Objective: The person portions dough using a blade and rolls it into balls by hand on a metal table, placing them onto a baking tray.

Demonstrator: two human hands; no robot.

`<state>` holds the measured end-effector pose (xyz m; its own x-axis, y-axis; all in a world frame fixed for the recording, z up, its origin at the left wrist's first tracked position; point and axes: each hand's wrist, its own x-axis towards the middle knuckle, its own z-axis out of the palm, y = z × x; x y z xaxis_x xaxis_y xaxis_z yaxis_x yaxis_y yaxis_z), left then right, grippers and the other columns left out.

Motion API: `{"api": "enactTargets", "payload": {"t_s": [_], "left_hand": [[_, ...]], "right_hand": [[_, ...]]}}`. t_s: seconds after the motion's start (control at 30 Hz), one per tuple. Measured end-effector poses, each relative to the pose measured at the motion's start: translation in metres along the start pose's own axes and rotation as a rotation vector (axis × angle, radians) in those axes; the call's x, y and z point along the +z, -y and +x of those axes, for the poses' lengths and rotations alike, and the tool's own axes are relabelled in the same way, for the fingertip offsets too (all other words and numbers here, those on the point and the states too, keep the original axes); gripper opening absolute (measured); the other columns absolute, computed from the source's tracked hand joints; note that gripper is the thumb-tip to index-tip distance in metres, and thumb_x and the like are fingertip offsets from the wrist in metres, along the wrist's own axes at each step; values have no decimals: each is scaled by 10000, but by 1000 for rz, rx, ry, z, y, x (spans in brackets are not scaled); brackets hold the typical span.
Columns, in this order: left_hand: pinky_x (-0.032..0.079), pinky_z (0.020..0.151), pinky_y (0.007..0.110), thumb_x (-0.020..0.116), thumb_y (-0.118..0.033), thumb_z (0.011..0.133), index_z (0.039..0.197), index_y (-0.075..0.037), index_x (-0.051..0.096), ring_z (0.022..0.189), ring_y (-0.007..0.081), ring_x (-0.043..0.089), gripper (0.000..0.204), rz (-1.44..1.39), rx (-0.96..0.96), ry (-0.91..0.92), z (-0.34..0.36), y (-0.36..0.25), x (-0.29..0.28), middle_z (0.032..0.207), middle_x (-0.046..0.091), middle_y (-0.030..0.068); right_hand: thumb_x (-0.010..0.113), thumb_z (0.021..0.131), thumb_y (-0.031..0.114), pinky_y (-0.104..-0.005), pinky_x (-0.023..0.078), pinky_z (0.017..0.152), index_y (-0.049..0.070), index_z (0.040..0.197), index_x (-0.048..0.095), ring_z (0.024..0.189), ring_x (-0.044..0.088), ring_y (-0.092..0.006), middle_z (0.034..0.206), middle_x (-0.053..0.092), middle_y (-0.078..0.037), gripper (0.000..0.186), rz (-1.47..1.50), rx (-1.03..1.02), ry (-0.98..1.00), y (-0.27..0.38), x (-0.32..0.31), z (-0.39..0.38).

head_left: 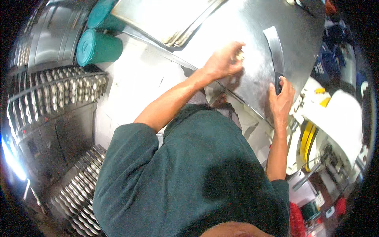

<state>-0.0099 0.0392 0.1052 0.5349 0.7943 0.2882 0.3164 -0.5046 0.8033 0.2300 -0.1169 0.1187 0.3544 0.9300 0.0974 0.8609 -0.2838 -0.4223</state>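
In my left hand point(227, 61), fingers curled above the metal table, is a small pale lump point(239, 55); blur hides its kind. My right hand point(282, 96), farther right and nearer the table's edge, is closed round the dark handle of a large knife point(277, 51). The knife's broad, slightly curved blade points away from me and lies on or just over the tabletop. Bare metal separates the lump from the blade.
A shiny metal table point(252, 85) spans the front. Sheet trays point(173, 17) sit at its far left. Teal lidded bins point(104, 47) and racks of rounded metal pieces point(59, 89) stand left. A white machine point(333, 118) with yellow parts is close on my right.
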Motion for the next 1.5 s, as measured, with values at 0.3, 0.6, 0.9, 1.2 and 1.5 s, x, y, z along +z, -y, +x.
{"api": "enactTargets", "payload": {"t_s": [0.3, 0.6, 0.9, 1.2, 1.5], "left_hand": [[540, 960, 409, 766, -202, 837, 1341, -34, 596, 1112, 330, 663, 558, 470, -203, -178, -3, 125, -202, 1201, 691, 174], [495, 1051, 440, 815, -184, 793, 1354, -44, 591, 1224, 360, 590, 620, 273, -197, 13, -1, 142, -220, 1312, 641, 187], [455, 1077, 456, 839, -195, 788, 1407, -28, 491, 1222, 359, 566, 730, 54, -134, -257, -40, 145, -206, 1332, 557, 198], [489, 916, 390, 798, -394, 903, 1180, -2, 688, 1084, 263, 644, 492, -1155, 216, 380, -69, -56, -231, 1130, 680, 135], [467, 699, 344, 845, -359, 872, 907, -1, 648, 819, 170, 593, 410, -754, 316, 128, -144, -19, -313, 885, 632, 51]], "right_hand": [[781, 811, 132, -429, 545, 830, 3, 1275, 630, 952, 659, -325, 1092, 639, -174, 505, 334, -278, 140, 113, 92, 67], [795, 834, 168, -395, 548, 829, 0, 1241, 653, 954, 677, -304, 1117, 680, -177, 462, 414, -412, 56, 273, 107, 176], [808, 847, 223, -471, 400, 1129, -33, 1444, 498, 1313, 522, -379, 1436, 538, -237, 720, 182, -456, 157, 266, 166, 226], [733, 917, 100, -342, 517, 772, -34, 1210, 652, 847, 617, -203, 1028, 677, -109, 333, 708, -790, 535, 394, 152, 129], [785, 878, 134, -359, 561, 693, 8, 1122, 717, 762, 665, -275, 1014, 717, -162, 284, 565, -1101, 1132, 485, 190, 28]]}}
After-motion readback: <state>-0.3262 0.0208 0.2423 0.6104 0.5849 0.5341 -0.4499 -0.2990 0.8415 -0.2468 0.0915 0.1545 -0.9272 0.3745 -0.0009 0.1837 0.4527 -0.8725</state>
